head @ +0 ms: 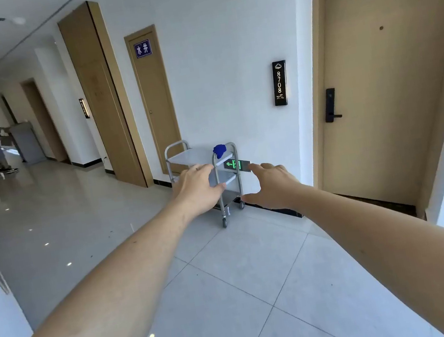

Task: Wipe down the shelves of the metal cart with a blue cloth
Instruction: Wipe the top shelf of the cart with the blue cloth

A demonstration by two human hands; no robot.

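Head camera looks along a hallway with a tiled floor (236, 298). At 12 o'clock from the person, the metal cart (226, 185) stands on its wheels beside the white wall (229, 78), well apart from the person. The blue cloth (219, 151) lies bunched on the top shelf (192, 154), at the corner near the handle at 3 o'clock. Both arms are stretched forward. The left hand (196, 190) and the right hand (272, 186) hold nothing, and their fingers (266, 166) are spread wide. A door (387, 76) is at 2 o'clock.
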